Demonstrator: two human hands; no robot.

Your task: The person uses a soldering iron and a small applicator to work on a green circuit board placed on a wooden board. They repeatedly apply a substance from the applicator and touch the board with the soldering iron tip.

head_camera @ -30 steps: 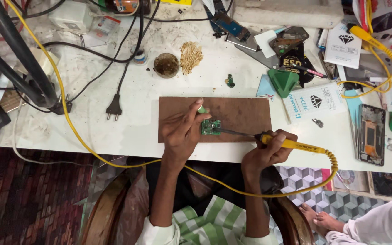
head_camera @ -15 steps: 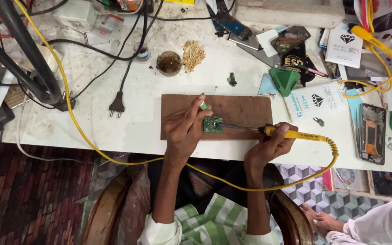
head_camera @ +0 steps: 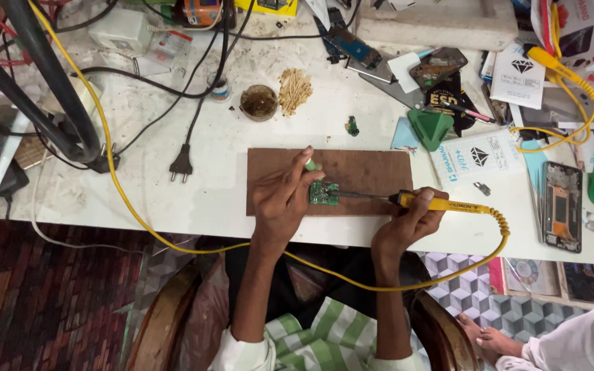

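Note:
A small green circuit board [head_camera: 324, 193] lies on a brown wooden board [head_camera: 366, 172] at the table's near edge. My left hand [head_camera: 280, 203] presses on the circuit board's left side, fingers curled, with a small pale green piece [head_camera: 309, 165] by the fingertips. My right hand [head_camera: 407, 223] grips a yellow soldering iron [head_camera: 441, 204]. Its dark tip [head_camera: 359, 196] reaches the circuit board's right edge. The iron's yellow cable [head_camera: 379, 285] loops under my arms and runs up the left of the table.
A round tin [head_camera: 258, 102] and a heap of brass wool [head_camera: 295, 90] sit behind the board. A black plug [head_camera: 181, 165] lies left. A green triangular pick [head_camera: 430, 128], packets and an opened phone [head_camera: 562, 205] crowd the right. Another person's foot [head_camera: 489, 336] is at lower right.
The view has shifted slightly. Both hands hold the same pose, with the iron's tip still at the circuit board.

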